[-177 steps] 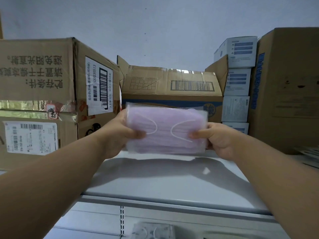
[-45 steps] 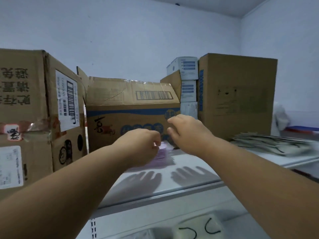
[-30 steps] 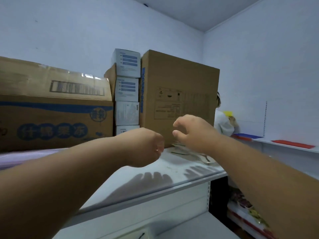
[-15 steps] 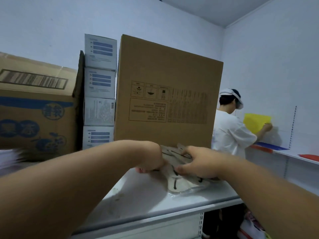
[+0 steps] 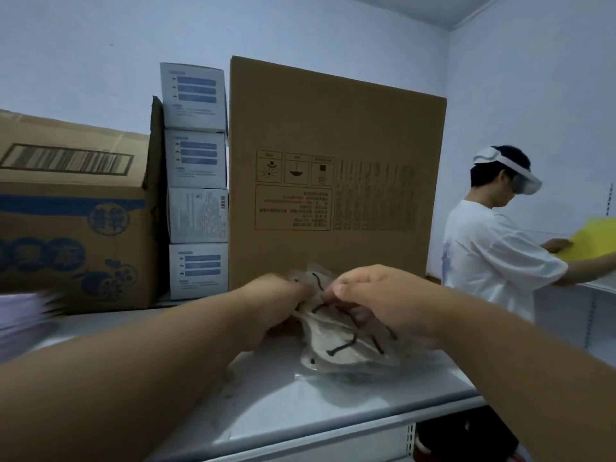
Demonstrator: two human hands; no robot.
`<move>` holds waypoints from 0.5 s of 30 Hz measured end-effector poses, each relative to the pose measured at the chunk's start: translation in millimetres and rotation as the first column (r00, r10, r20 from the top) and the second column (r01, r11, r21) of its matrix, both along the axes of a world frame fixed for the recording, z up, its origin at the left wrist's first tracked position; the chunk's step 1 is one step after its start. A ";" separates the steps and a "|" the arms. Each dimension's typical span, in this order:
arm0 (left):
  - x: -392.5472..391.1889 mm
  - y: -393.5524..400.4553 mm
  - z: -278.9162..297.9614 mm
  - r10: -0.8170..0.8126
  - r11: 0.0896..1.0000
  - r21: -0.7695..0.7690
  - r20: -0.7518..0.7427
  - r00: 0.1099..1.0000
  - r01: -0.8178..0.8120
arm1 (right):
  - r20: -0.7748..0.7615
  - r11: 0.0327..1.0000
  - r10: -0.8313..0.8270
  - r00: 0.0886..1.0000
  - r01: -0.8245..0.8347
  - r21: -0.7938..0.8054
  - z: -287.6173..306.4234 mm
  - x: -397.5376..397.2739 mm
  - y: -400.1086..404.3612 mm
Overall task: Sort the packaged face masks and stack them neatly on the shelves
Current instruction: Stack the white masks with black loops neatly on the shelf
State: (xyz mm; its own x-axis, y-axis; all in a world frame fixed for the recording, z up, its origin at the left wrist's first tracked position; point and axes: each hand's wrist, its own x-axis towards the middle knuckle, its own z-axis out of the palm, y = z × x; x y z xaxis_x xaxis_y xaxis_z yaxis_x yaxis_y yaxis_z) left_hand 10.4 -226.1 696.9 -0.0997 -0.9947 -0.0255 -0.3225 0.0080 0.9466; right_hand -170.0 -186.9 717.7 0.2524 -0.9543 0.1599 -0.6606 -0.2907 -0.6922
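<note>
A pile of packaged beige face masks (image 5: 346, 351) with black ear loops lies on the grey shelf (image 5: 300, 408), in front of a tall cardboard box. My left hand (image 5: 273, 305) grips the pile's left end. My right hand (image 5: 376, 295) pinches the top pack from the right, thumb towards me. Between my hands the top pack is lifted a little off the pile. A blurred stack of purple mask packs (image 5: 20, 318) lies on the shelf at the far left.
The tall cardboard box (image 5: 336, 168) stands right behind the pile. Several white-and-blue small boxes (image 5: 196, 181) are stacked to its left, beside a printed carton (image 5: 73, 211). A person in a white shirt (image 5: 493, 248) handles a yellow sheet (image 5: 593, 238) at the right.
The purple pack was set down at the left. My view and both hands swung right to the beige pile. In the last half second my hands closed on its top pack and raised it slightly.
</note>
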 end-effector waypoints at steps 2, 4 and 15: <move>2.0 -1.4 -0.4 0.009 1.000 -0.020 0.021 1.000 -0.008 | 0.024 0.994 -0.067 0.997 0.069 -0.087 -0.5 -3.9 -3.1; 2.7 -4.8 -2.4 0.008 0.999 -0.033 0.020 1.000 -0.007 | -0.028 0.981 -0.151 0.988 0.146 -0.129 -1.8 -7.9 -4.1; 11.5 -3.8 -1.4 -0.038 0.997 -0.066 -0.040 0.998 0.035 | 0.124 0.990 -0.133 0.983 0.137 -0.029 -10.9 15.7 7.2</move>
